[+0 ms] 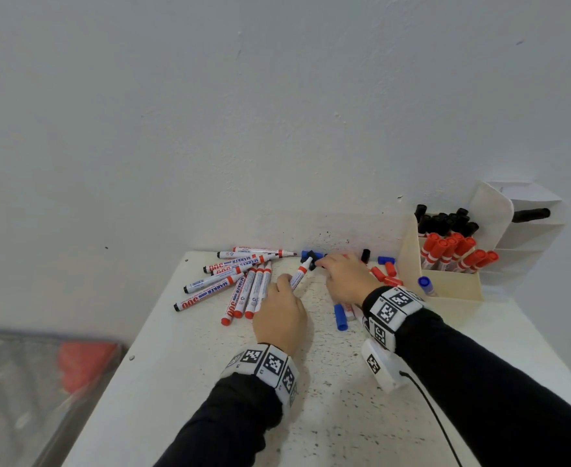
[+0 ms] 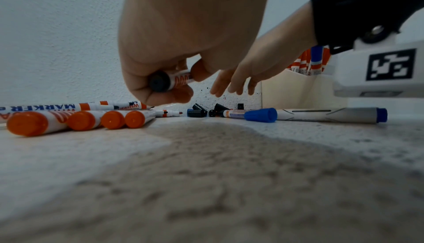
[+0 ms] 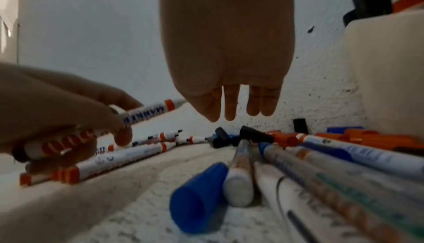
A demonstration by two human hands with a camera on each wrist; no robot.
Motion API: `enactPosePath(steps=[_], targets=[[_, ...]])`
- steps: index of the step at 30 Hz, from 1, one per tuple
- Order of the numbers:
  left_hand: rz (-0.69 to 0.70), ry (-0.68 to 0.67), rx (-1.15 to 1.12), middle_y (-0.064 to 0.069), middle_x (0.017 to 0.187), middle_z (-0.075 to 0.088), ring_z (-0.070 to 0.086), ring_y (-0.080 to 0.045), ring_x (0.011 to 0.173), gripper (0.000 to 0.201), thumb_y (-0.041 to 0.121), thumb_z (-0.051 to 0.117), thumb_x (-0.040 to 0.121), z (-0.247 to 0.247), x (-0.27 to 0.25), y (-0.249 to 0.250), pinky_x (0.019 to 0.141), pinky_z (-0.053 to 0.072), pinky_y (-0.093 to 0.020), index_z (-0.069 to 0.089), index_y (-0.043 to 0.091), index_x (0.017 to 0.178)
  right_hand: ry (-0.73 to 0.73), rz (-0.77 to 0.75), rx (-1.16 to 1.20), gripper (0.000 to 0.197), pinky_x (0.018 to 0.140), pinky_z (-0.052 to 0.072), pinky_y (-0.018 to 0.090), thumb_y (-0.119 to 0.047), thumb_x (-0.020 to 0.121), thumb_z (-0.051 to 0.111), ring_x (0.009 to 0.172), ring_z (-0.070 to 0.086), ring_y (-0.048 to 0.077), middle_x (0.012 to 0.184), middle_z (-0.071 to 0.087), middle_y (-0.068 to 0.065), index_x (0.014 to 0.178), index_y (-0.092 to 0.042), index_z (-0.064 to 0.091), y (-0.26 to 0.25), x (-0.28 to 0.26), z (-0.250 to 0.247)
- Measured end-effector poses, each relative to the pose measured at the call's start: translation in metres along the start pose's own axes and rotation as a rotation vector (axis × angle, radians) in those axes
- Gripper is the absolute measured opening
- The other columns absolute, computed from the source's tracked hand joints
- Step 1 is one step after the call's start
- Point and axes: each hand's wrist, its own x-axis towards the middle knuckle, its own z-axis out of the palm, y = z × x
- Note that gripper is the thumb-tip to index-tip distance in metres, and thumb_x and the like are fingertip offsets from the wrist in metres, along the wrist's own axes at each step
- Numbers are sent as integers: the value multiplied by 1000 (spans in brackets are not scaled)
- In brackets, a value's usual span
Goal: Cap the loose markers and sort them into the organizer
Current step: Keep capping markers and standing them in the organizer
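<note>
While left hand (image 1: 279, 311) fingers clamp marker (image 1: 299, 274), right hand (image 1: 346, 276) fingers apart above caps (image 3: 231, 136).

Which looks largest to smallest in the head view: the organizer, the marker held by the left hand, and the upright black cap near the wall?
1. organizer
2. marker gripped by the left hand
3. black cap

The gaps look clear, though the cap sits farther from the camera, which shrinks it somewhat.

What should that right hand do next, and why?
Probably lower the right hand onto a loose black cap by the wall and pinch it. The left hand already grips an uncapped marker whose end plug looks black, while the right hand's fingers hang straight above the caps, holding nothing.
</note>
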Motion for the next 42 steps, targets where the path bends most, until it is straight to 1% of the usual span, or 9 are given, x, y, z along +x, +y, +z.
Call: enactPosePath(steps=[8,13,21,25,27,29,33,38,42], targets=[[-27,20,-41,-6,117,54,59,-21,92,36,18,33,96,-3,0,3,75,53,-39,37,14,131,-88,36,-133,69,109,21,48,-7,88,39,135,17,31,157,4,-6,148,-25,9,-9,24,19],[-37,5,-37,-6,117,54,59,-21,94,37,18,33,96,-3,1,2,74,52,-37,35,14,133,-28,29,-223,59,107,22,48,-10,91,41,130,27,30,148,28,3,145,-24,21,-7,30,19],[-44,-18,-40,-6,114,56,59,-18,91,35,19,34,97,-1,2,1,76,54,-35,35,13,132,120,0,-221,43,102,27,44,-6,89,50,121,39,25,128,50,3,127,-26,46,-5,31,22],[-80,-83,-92,-8,120,54,59,-22,97,38,17,37,97,0,3,1,79,52,-35,32,11,134,304,16,-10,33,97,35,39,-10,91,47,111,46,22,122,51,4,122,-22,46,-1,31,20],[-82,-130,-135,-10,112,57,59,-23,93,37,14,37,96,2,2,1,79,53,-38,33,10,133,348,3,152,26,89,44,32,-11,94,44,102,50,19,120,49,7,120,-17,48,-1,29,17],[-73,-139,-148,-9,105,59,60,-23,88,35,14,37,96,4,3,0,78,54,-40,35,11,131,352,-2,255,24,82,44,24,-10,95,43,95,51,16,120,47,8,118,-13,48,-2,25,12],[-50,-144,-164,-7,100,60,59,-19,81,35,13,37,97,5,4,1,75,54,-36,36,12,132,364,26,369,25,84,39,21,-7,95,42,105,51,20,121,48,10,118,-11,51,-2,17,6],[3,-104,-101,-4,115,59,60,-18,89,36,13,39,95,4,3,1,81,54,-38,39,14,132,352,66,433,34,94,40,24,2,93,42,116,49,21,126,50,10,122,-13,51,3,6,2],[51,-99,-62,-3,108,60,60,-19,84,35,12,39,95,2,3,0,78,54,-38,40,17,130,275,0,430,30,93,35,20,-2,96,39,116,49,18,126,52,9,117,-11,58,9,-3,1]])
